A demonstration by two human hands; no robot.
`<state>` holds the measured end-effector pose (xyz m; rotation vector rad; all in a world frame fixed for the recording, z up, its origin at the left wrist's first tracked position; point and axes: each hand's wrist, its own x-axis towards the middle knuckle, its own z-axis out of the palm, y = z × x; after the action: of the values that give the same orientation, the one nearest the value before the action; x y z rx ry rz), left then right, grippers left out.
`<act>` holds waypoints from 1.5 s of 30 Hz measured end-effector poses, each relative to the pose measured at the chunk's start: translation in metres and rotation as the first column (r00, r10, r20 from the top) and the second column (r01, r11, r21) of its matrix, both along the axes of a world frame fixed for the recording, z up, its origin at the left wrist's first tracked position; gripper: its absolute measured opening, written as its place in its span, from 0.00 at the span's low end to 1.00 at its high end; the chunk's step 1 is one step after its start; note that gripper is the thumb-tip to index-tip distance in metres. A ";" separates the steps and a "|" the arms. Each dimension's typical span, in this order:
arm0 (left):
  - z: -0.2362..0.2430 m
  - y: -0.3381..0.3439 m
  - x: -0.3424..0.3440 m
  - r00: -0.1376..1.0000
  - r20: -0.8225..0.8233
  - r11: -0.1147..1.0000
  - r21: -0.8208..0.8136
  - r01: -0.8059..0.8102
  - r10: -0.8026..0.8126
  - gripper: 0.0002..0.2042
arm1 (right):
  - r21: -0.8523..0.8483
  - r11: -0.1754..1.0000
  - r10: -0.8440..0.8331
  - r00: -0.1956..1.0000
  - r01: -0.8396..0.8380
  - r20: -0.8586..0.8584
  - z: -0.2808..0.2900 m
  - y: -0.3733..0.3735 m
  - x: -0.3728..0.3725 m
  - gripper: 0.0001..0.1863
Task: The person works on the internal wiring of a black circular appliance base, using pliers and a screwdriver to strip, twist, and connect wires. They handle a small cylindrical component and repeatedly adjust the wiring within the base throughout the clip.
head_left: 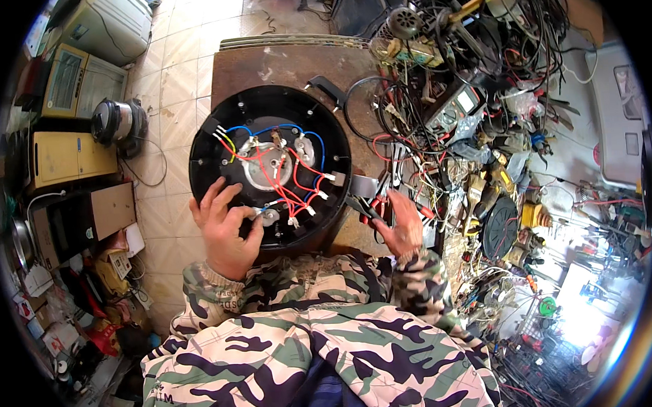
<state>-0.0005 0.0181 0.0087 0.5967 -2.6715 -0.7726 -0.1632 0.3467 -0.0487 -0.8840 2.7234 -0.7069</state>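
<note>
At the centre of the frame, on the brown wooden tabletop, the round black upturned appliance base with red, blue and yellow wires exposed. Left hand resting on its lower rim, fingers curled loosely about a small silver fitting. Right hand just beside the base, closed around red-handled pliers. Probably mid-way through wiring work; next, likely bringing the pliers carefully onto a terminal without snagging neighbouring leads.

Both forearms enter from the lower edge in camouflage sleeves, elbows bent. Left hand lies palm down, fingers curled and spread. Right hand is turned sideways, fingers closed in a grip.
</note>
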 end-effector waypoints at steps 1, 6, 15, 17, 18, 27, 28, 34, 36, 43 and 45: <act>-0.001 0.000 0.000 1.000 0.008 1.000 -0.007 -0.002 0.002 0.08 | 0.027 0.999 0.025 0.999 -0.026 0.031 -0.013 0.004 -0.009 0.46; -0.002 0.000 0.000 1.000 0.025 0.999 -0.030 -0.014 0.015 0.08 | -0.013 0.986 0.167 0.978 -0.167 0.125 -0.054 0.000 -0.046 0.45; -0.001 0.003 -0.002 0.999 0.033 0.999 -0.045 -0.027 0.028 0.07 | -0.211 0.967 0.198 0.944 -0.144 0.265 -0.094 0.000 -0.082 0.34; -0.003 0.003 0.000 0.999 0.020 0.999 -0.036 -0.028 0.029 0.08 | -0.222 0.974 0.132 0.913 -0.047 0.386 -0.096 -0.007 -0.093 0.33; -0.003 0.004 0.000 0.999 0.023 0.999 -0.042 -0.029 0.030 0.08 | -0.200 0.980 0.090 0.901 -0.003 0.425 -0.093 -0.012 -0.099 0.32; 0.001 0.002 0.006 0.998 0.051 0.998 -0.047 -0.040 0.043 0.08 | 0.049 0.999 -0.027 0.919 0.009 0.393 -0.113 -0.028 -0.138 0.20; -0.001 0.002 0.006 0.997 0.065 0.997 -0.068 -0.033 0.037 0.10 | -0.060 0.996 -0.050 0.950 0.072 0.308 -0.077 -0.036 -0.126 0.16; 0.005 -0.004 0.007 0.999 0.044 0.998 0.061 0.002 -0.005 0.23 | -0.418 0.908 0.111 0.969 -0.009 0.219 0.063 -0.093 -0.060 0.08; 0.009 -0.005 0.011 0.999 -0.033 0.997 0.076 -0.021 0.024 0.21 | -0.479 0.843 0.344 0.930 -0.246 0.128 0.090 -0.125 -0.030 0.08; 0.005 -0.006 0.018 0.986 -0.145 0.993 0.098 -0.068 0.082 0.15 | -0.214 0.739 0.562 0.760 -0.639 -0.328 0.083 -0.199 0.017 0.11; 0.003 -0.010 0.017 0.987 -0.141 0.993 0.105 -0.062 0.076 0.13 | -0.168 0.763 0.556 0.767 -0.624 -0.321 0.070 -0.206 0.024 0.10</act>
<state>0.0164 0.0078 0.0116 0.6288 -2.4788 -0.8992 -0.1395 0.1408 0.0214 -1.9126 2.3145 -0.8642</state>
